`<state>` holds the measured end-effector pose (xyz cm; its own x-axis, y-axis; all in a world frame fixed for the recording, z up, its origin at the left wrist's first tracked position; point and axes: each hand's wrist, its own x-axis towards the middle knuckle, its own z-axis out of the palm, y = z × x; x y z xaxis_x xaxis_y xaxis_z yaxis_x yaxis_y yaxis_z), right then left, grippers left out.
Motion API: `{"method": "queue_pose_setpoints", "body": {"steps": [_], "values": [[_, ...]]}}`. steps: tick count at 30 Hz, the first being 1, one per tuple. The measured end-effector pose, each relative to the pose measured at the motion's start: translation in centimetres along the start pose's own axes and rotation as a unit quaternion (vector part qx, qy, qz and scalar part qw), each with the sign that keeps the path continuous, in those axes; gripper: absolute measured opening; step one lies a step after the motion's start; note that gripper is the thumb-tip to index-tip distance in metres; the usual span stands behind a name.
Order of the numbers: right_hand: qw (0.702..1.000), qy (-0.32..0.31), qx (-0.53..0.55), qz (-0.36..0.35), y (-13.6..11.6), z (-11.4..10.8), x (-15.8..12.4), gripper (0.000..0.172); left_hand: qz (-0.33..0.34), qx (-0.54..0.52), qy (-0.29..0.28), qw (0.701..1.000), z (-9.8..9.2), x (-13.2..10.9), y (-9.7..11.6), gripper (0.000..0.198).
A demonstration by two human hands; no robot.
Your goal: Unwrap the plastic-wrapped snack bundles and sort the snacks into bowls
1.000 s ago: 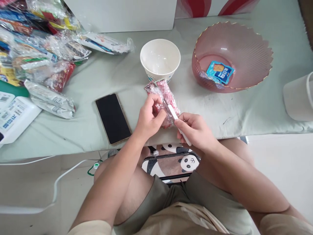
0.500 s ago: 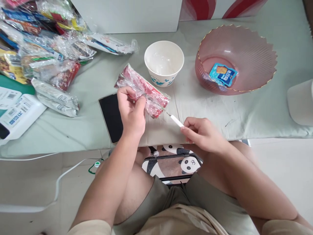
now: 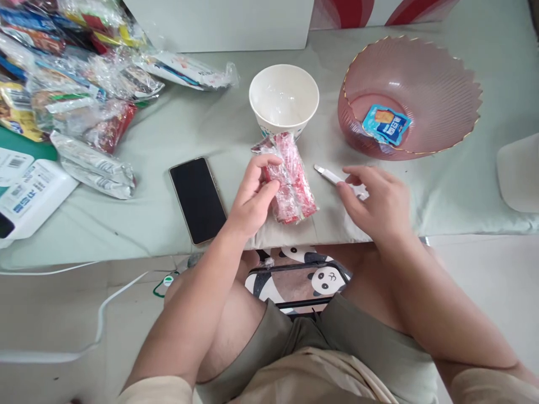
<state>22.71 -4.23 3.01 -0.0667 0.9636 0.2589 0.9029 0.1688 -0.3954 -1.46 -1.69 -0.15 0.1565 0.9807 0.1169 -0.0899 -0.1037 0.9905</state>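
Observation:
My left hand (image 3: 256,196) is closed on a red snack packet (image 3: 297,188) in crinkled clear wrap, pinched along its left side. The packet stands tilted just in front of a white paper bowl (image 3: 284,95), hiding part of the bowl's lower side. To the right, a white utility knife (image 3: 327,174) with its blade out lies at the tablecloth. My right hand (image 3: 374,199) is over the knife's handle end, thumb and forefinger apart, with the thumb still against or just above it. The handle shows in the gap between them.
A black phone (image 3: 197,200) lies left of my left hand. A pink ribbed bowl (image 3: 438,95) holds a blue packet (image 3: 387,124). Piled wrapped snacks (image 3: 84,84) fill the back left. A white box (image 3: 223,25) stands behind, and a white container (image 3: 520,174) at the right edge.
The packet has been turned more upright and moved right, uncovering the phone. My right hand has carried the knife up and right onto the table, and its fingers have spread from the handle.

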Motion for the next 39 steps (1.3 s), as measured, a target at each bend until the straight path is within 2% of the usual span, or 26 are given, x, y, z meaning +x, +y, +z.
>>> {"method": "queue_pose_setpoints", "body": {"steps": [3, 5, 6, 7, 11, 14, 16, 17, 19, 20, 21, 23, 25, 27, 30, 34, 36, 37, 39], "values": [[0.989, 0.013, 0.104, -0.106, -1.7, 0.6, -0.7, 0.042, -0.018, -0.029, -0.051, 0.998, 0.8, -0.4, -0.2, 0.034], [0.978, 0.010, 0.129, -0.164, -2.8, 1.0, -1.1, 0.025, -0.037, -0.046, -0.059, 0.997, 1.3, -0.3, -0.2, 0.039], [0.973, 0.014, 0.134, -0.188, -3.3, 1.2, -1.2, 0.014, -0.049, -0.058, -0.053, 0.996, 1.4, -0.2, -0.1, 0.042], [0.967, 0.019, 0.142, -0.210, -3.6, 1.3, -1.3, 0.012, -0.063, -0.074, -0.041, 0.994, 1.5, -0.1, -0.1, 0.046], [0.935, 0.006, 0.200, -0.293, -3.6, 0.5, -1.0, 0.019, -0.116, -0.123, 0.038, 0.985, 1.0, 0.5, 0.2, 0.060], [0.899, -0.102, 0.258, -0.340, -2.7, -0.9, -0.5, 0.013, -0.144, -0.126, 0.075, 0.979, 0.4, 0.8, 0.4, 0.062], [0.878, -0.160, 0.307, -0.330, -1.9, -1.6, 0.0, 0.013, -0.169, -0.130, 0.062, 0.975, 0.2, 0.8, 0.6, 0.065], [0.879, -0.156, 0.326, -0.311, -1.6, -1.8, 0.2, 0.013, -0.179, -0.132, 0.046, 0.974, 0.3, 0.7, 0.8, 0.066], [0.904, -0.080, 0.335, -0.254, -1.2, -1.6, 0.6, 0.008, -0.195, -0.136, -0.003, 0.971, 0.4, 0.4, 1.1, 0.070], [0.919, -0.033, 0.325, -0.221, -1.2, -1.2, 0.8, 0.011, -0.201, -0.140, -0.036, 0.969, 0.6, 0.3, 1.3, 0.073], [0.932, 0.004, 0.311, -0.187, -1.3, -0.7, 0.9, 0.021, -0.206, -0.144, -0.073, 0.965, 0.7, 0.1, 1.4, 0.079], [0.950, 0.031, 0.280, -0.139, -1.6, 0.4, 1.0, 0.036, -0.209, -0.145, -0.149, 0.956, 1.0, -0.1, 1.5, 0.094], [0.963, 0.017, 0.245, -0.110, -1.9, 1.1, 1.1, 0.025, -0.199, -0.127, -0.201, 0.951, 1.1, -0.3, 1.4, 0.108], [0.970, 0.019, 0.227, -0.084, -1.9, 1.3, 1.3, 0.008, -0.190, -0.102, -0.220, 0.951, 1.1, -0.4, 1.1, 0.114], [0.970, 0.046, 0.228, -0.076, -1.3, 0.9, 1.3, 0.013, -0.195, -0.087, -0.235, 0.948, 1.0, -0.5, 0.9, 0.119], [0.961, 0.012, 0.228, -0.158, -0.8, 0.5, 1.1, 0.032, -0.214, -0.101, -0.246, 0.940, 0.8, -0.5, 1.1, 0.122], [0.959, 0.021, 0.224, -0.170, -0.8, 0.6, 1.0, 0.024, -0.209, -0.102, -0.251, 0.939, 0.7, -0.4, 1.1, 0.122], [0.961, 0.039, 0.225, -0.157, -0.9, 0.6, 1.0, 0.019, -0.204, -0.101, -0.256, 0.939, 0.7, -0.4, 1.1, 0.122], [0.962, 0.076, 0.244, -0.093, -0.9, 0.6, 1.0, 0.020, -0.197, -0.100, -0.270, 0.937, 0.6, -0.4, 1.2, 0.119]]}}
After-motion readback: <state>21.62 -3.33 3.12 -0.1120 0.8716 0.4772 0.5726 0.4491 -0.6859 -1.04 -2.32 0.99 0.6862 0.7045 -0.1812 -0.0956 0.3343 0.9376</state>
